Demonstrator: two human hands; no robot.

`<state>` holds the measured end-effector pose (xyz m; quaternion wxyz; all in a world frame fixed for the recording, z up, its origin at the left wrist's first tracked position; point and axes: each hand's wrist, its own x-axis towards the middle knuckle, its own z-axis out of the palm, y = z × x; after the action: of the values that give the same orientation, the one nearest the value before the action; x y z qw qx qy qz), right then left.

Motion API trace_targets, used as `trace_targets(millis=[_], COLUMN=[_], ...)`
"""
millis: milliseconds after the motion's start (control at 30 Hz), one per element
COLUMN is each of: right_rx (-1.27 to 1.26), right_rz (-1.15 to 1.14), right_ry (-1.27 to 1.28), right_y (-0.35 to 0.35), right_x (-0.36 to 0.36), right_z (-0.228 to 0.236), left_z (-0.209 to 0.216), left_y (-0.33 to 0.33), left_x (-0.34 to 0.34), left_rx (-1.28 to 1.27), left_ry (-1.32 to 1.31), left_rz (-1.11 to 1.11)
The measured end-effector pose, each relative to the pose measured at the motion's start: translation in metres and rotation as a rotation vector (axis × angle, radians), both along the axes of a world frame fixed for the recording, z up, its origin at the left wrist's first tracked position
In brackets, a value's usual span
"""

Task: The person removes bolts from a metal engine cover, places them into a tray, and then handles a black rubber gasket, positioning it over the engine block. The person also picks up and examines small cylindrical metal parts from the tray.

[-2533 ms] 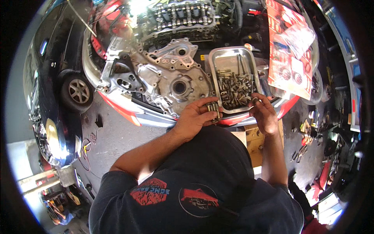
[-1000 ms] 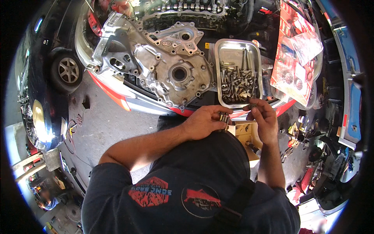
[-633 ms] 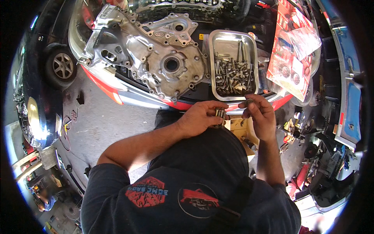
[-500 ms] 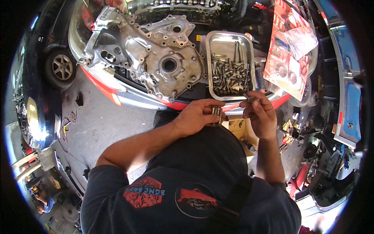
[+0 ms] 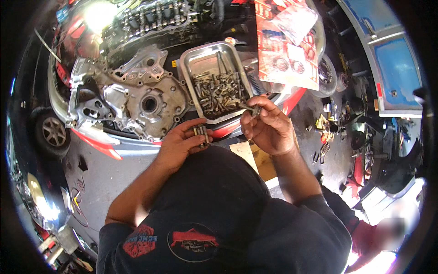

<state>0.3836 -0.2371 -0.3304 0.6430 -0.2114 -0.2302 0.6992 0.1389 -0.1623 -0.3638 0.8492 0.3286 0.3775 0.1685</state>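
Note:
My left hand (image 5: 175,146) is closed around several bolts (image 5: 200,135), held side by side in front of my body. Pinched between the thumb and fingers of my right hand (image 5: 276,130) is a single bolt (image 5: 255,110), at the near right corner of a metal tray (image 5: 184,68). Its shank points toward the tray. Inside the tray lies a heap of loose bolts (image 5: 216,93), a few long ones at the far end. Left of the tray rests a large cast aluminium engine cover (image 5: 127,102) with a round hole.
Behind the cover is an open engine (image 5: 146,23) in a car's front bay. Red printed packaging (image 5: 287,55) lies right of the tray. An open cardboard box (image 5: 262,162) stands below my right hand. Another person (image 5: 374,233) shows at lower right, near scattered parts on the floor.
The view has shifted, so the tray and cover sit farther left in it. My right hand has turned, and its bolt now shows more plainly. A person has come into view at lower right.

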Motion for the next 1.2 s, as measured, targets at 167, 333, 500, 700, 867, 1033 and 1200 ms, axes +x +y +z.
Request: trace_targets(millis=[167, 333, 500, 700, 867, 1033, 1200], right_rx=[-0.019, 0.048, -0.053, -0.091, -0.045, 0.133, 0.2], right_rz=[-0.024, -0.079, -0.064, -0.118, -0.185, -0.063, -0.064], right_ry=[-0.173, -0.282, -0.357, -0.419, -0.129, 0.135, 0.192], right_y=[-0.001, 0.0, -0.002, -0.005, -0.008, -0.01, -0.015], right_x=[0.0, -0.004, -0.001, 0.002, 0.004, 0.015, 0.02], right_z=[0.01, 0.017, 0.019, 0.013, 0.011, 0.019, 0.035], left_z=[0.004, 0.005, 0.004, 0.003, 0.005, 0.007, 0.006], left_y=[0.007, 0.01, 0.01, 0.008, 0.005, 0.002, 0.0], left_x=[0.002, 0.005, 0.005, 0.005, 0.007, 0.008, 0.01], left_rx=[0.034, 0.031, 0.031, 0.037, 0.053, 0.068, 0.068], left_ry=[0.011, 0.033, 0.033, 0.003, 0.021, 0.045, 0.062], left_rz=[-0.017, -0.052, -0.038, -0.03, -0.022, -0.014, -0.006])
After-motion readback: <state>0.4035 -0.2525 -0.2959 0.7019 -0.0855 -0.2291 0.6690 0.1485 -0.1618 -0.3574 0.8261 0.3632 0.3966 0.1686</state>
